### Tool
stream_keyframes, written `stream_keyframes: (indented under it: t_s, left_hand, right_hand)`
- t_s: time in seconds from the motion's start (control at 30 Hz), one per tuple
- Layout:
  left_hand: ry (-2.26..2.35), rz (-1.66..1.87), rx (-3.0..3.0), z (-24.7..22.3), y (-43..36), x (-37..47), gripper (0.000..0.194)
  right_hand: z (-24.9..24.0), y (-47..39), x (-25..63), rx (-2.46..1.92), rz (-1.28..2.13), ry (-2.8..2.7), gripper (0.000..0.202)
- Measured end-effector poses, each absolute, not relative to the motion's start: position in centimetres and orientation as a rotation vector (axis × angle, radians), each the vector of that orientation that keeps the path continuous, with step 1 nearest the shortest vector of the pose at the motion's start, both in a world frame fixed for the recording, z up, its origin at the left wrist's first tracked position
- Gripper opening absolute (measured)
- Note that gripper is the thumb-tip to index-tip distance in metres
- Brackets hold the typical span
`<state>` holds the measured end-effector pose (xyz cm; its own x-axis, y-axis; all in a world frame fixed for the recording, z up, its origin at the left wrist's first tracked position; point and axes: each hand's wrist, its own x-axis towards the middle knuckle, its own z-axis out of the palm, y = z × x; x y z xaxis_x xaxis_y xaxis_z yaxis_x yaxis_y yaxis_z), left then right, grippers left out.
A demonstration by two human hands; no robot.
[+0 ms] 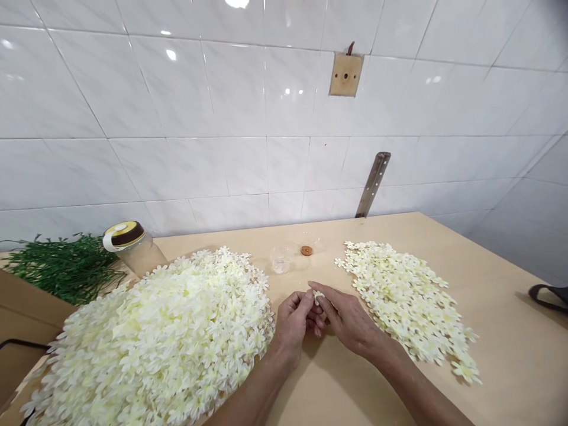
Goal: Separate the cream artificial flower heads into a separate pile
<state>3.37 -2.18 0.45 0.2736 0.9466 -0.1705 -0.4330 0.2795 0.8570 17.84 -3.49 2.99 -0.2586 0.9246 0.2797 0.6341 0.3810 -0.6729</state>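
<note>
My left hand (293, 326) and my right hand (348, 316) meet above the table, fingertips close together. Between them is a small cream artificial flower (318, 297), pinched by both hands; part of it is hidden by the fingers. To the left rises a big heap of loose white and pale yellow artificial flowers (177, 331). On the right, a flatter spread of similar flowers (403, 302) lies on the tabletop, close to my right forearm. Just beyond my hands stand a small clear plastic cup (280, 261) and a small round dish with brown contents (306, 251).
A bottle with a yellow and brown lid (133, 245) leans behind the heap. Green artificial foliage (62, 266) and a cardboard box (26, 331) are at far left. A black strap (550, 296) lies at the right edge. The tiled wall (231, 165) bounds the wooden table (497, 331).
</note>
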Motion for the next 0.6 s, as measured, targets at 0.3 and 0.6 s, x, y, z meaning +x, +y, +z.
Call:
stream_keyframes:
  t_s: [0.3,0.6]
  left_hand:
    - [0.783,1.045,0.744,0.0,-1.7,3.1,0.041]
    - [0.816,1.093,0.750,0.2,-2.0,3.4,0.041]
  right_hand:
    - [2.9,-3.3,17.9,-1.291,0.567,-1.742,0.026]
    - [2.0,-3.1,18.0,-1.257,0.401,-1.927,0.030]
